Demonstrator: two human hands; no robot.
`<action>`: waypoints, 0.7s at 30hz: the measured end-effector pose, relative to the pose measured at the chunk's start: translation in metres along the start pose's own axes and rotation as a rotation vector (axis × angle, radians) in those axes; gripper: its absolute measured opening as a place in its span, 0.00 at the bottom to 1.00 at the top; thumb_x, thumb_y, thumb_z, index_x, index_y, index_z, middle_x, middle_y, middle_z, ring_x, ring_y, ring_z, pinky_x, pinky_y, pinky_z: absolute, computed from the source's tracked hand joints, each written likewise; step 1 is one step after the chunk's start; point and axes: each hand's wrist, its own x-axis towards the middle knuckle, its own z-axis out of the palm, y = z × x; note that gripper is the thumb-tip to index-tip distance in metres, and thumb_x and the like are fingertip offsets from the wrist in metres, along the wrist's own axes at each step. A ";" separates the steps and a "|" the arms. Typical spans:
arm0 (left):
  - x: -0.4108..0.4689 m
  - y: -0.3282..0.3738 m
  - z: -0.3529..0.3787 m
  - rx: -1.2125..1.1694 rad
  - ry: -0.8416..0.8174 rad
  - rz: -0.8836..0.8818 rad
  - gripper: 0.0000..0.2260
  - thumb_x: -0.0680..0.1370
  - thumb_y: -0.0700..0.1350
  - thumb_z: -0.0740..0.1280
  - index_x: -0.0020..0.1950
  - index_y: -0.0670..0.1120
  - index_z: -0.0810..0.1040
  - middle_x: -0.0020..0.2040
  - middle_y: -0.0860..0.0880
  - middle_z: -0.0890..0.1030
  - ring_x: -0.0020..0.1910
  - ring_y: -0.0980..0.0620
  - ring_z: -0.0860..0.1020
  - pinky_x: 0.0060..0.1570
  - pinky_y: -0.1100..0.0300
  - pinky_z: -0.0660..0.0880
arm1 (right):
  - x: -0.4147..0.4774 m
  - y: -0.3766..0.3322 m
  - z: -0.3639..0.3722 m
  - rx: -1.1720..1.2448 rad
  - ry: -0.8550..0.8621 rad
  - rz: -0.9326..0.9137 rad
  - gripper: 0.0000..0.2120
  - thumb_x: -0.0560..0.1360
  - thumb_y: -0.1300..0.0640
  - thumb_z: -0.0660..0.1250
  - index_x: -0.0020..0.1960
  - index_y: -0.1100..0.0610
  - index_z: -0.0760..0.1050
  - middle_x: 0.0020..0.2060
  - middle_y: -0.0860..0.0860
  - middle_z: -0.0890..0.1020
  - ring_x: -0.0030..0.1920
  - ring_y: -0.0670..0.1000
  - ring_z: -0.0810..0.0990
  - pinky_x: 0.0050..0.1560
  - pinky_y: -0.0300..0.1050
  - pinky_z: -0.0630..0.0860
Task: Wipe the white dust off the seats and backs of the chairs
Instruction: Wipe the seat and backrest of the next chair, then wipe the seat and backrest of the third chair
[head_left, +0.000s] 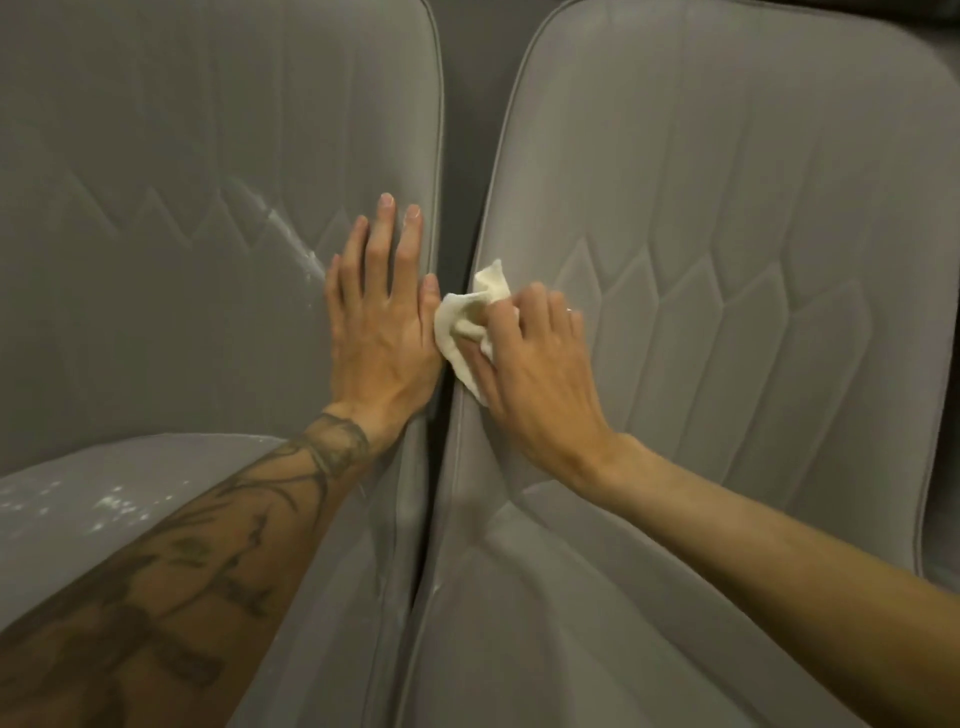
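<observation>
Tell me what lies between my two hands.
In the head view, the white cloth, gripped by the right hand, covers the dark gap between the chairs, beside the flat left hand.

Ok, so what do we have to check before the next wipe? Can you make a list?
1. Cloth gripped in the right hand: ok.
2. Left hand flat on the left chair's back, steadying it: ok.
3. Left chair's back free of dust: not ok, a white streak lies beside the left hand.
4. Left chair's seat clean: not ok, white specks show.
5. Right chair's back clean: ok, no dust shows.
6. Cloth's underside clean: cannot tell, it is hidden.
</observation>
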 end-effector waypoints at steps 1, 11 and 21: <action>0.000 0.000 -0.001 0.003 -0.006 0.002 0.26 0.86 0.48 0.54 0.85 0.48 0.55 0.85 0.47 0.56 0.83 0.44 0.56 0.78 0.39 0.58 | -0.006 -0.006 0.001 0.012 -0.022 -0.019 0.11 0.82 0.49 0.60 0.54 0.58 0.71 0.46 0.56 0.71 0.43 0.56 0.67 0.43 0.51 0.63; 0.001 0.009 -0.034 -0.018 -0.224 -0.007 0.27 0.86 0.48 0.54 0.85 0.46 0.54 0.85 0.44 0.53 0.83 0.40 0.53 0.80 0.40 0.55 | -0.118 -0.068 -0.042 0.441 -0.656 -0.167 0.12 0.83 0.46 0.54 0.51 0.54 0.68 0.49 0.53 0.72 0.45 0.55 0.69 0.45 0.54 0.68; -0.106 0.008 -0.110 0.100 -0.535 -0.069 0.19 0.86 0.47 0.59 0.78 0.45 0.68 0.80 0.43 0.65 0.77 0.41 0.67 0.74 0.44 0.65 | -0.134 -0.063 -0.048 0.274 -0.561 0.006 0.17 0.82 0.50 0.58 0.63 0.58 0.76 0.51 0.57 0.78 0.48 0.60 0.77 0.50 0.57 0.74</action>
